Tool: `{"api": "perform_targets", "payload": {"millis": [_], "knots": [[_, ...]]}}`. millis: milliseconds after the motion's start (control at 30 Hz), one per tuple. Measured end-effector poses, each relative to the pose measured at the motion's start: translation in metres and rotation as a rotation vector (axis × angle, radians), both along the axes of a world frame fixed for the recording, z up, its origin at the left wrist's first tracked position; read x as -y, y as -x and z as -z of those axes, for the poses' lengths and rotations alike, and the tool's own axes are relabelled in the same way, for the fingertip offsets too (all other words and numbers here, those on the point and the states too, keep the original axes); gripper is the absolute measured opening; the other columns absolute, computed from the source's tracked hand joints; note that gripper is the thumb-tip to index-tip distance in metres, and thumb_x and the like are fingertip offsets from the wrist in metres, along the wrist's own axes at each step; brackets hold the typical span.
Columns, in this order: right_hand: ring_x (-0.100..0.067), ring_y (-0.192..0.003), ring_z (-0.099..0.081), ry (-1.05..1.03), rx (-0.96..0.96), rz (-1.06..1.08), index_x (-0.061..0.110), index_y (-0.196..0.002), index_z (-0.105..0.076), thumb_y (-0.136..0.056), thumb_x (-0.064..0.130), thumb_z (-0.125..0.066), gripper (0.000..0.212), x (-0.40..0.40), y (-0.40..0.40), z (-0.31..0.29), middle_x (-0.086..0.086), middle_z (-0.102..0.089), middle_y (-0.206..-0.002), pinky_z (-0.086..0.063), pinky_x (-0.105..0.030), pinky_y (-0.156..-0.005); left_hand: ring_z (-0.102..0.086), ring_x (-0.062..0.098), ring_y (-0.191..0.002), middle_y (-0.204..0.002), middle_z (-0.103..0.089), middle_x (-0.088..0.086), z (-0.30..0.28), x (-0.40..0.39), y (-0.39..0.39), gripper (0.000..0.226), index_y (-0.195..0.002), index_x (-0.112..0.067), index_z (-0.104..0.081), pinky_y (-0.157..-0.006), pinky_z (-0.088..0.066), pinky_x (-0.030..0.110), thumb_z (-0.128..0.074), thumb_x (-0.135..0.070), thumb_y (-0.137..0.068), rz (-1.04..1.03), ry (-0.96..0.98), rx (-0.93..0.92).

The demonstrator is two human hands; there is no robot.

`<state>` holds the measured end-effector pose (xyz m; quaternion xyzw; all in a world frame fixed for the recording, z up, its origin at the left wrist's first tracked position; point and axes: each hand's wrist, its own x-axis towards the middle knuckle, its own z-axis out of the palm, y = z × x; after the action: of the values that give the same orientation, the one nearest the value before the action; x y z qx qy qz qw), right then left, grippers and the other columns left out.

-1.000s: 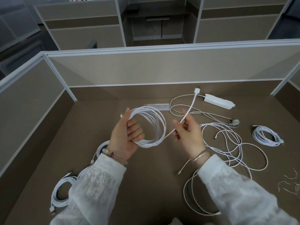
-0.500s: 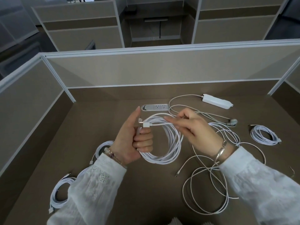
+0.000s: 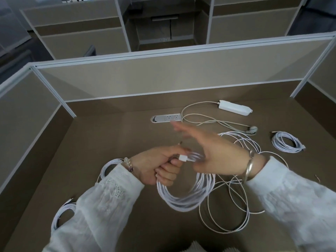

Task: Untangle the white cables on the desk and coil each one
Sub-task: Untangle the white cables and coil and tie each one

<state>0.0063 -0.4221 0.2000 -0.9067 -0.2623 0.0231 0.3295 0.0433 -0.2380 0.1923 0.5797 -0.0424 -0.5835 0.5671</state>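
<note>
The left hand grips a finished coil with curled fingers, near the centre of the desk. The right hand, blurred, is spread wide and holds nothing. Coiling of this cable seems done. Next, I think, lay it down and take the loose tangle at 4 o'clock.

White lace sleeves, silver bangle
</note>
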Motion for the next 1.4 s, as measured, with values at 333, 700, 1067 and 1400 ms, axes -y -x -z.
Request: {"api": "perform_targets", "payload": {"millis": [333, 700, 1067, 1400], "knots": [[-0.033, -0.084, -0.060, 0.278, 0.016, 0.141, 0.010, -0.086, -0.057, -0.083, 0.016, -0.059, 0.007, 0.036, 0.014, 0.028, -0.012, -0.066, -0.084, -0.032, -0.026, -0.063, -0.018, 0.001, -0.032, -0.041, -0.022, -0.012, 0.006, 0.066, 0.002, 0.033, -0.054, -0.023, -0.038, -0.038, -0.016, 0.015, -0.063, -0.021, -0.076, 0.209, -0.048, 0.070], [-0.032, -0.094, -0.062, 0.232, -0.132, 0.360, 0.008, -0.091, -0.065, -0.080, 0.019, -0.059, 0.016, 0.122, 0.029, 0.041, -0.014, -0.069, -0.093, -0.043, -0.031, -0.075, -0.065, 0.017, -0.053, -0.058, -0.067, 0.008, 0.017, 0.165, 0.007, 0.016, -0.069, -0.004, -0.065, -0.060, -0.057, 0.026, -0.065, 0.006, -0.081, 0.248, -0.189, 0.346], [-0.035, -0.057, -0.062, -0.496, -0.508, 1.039, 0.013, -0.048, -0.062, -0.080, 0.013, -0.060, 0.032, 0.201, 0.054, 0.106, -0.002, -0.054, -0.039, -0.054, -0.053, -0.067, -0.068, 0.030, -0.071, -0.082, -0.069, 0.024, 0.077, 0.221, 0.052, 0.017, -0.084, 0.004, -0.073, -0.077, -0.058, 0.042, -0.075, 0.004, -0.067, -0.495, -0.012, 0.093], [0.000, -0.042, -0.048, -0.466, -0.422, 0.813, 0.021, -0.046, -0.049, -0.085, 0.009, -0.061, 0.043, 0.252, 0.073, 0.109, 0.013, -0.049, -0.037, -0.039, -0.022, -0.057, -0.069, 0.024, -0.075, -0.081, -0.071, 0.014, 0.082, 0.247, 0.050, 0.024, -0.077, -0.004, -0.075, -0.071, -0.057, 0.036, -0.087, -0.018, -0.061, -0.218, 0.167, -0.062]]}}
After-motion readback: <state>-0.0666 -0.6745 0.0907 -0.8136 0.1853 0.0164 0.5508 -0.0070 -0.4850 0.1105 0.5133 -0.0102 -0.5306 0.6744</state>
